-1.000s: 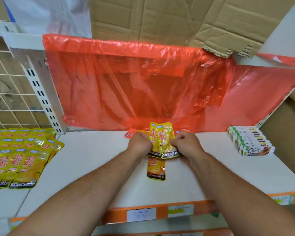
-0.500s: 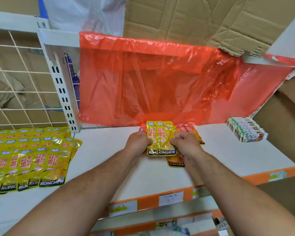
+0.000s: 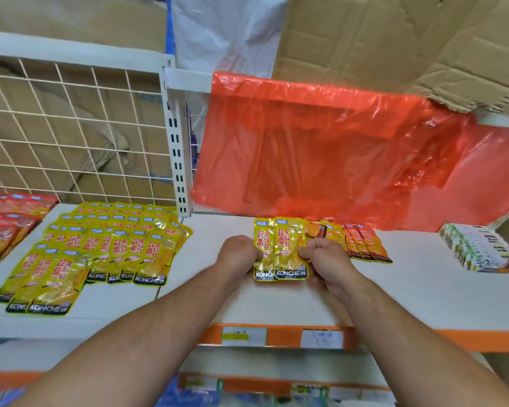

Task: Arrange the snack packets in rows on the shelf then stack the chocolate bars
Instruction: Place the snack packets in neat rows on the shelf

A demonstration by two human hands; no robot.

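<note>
Both my hands hold a small bunch of yellow KONCHEW snack packets (image 3: 282, 248) upright above the white shelf (image 3: 409, 289). My left hand (image 3: 238, 257) grips their left edge and my right hand (image 3: 325, 259) pinches their right edge. Rows of yellow packets (image 3: 100, 248) lie overlapped on the shelf to the left. A few red-orange packets (image 3: 362, 243) lie just behind my right hand. The stack of chocolate bars (image 3: 479, 251) sits at the far right of the shelf.
Red packets (image 3: 9, 218) lie at the far left. A red plastic sheet (image 3: 335, 160) hangs behind the shelf, beside a white slotted upright (image 3: 175, 154) and wire grid (image 3: 71, 127). Cardboard (image 3: 409, 42) looms above. An orange price strip (image 3: 276, 336) marks the shelf's front edge.
The view has swung left, bringing the rows of yellow packets further into sight. Both hands keep their hold on the bunch; the single packet seen below it earlier is out of sight.
</note>
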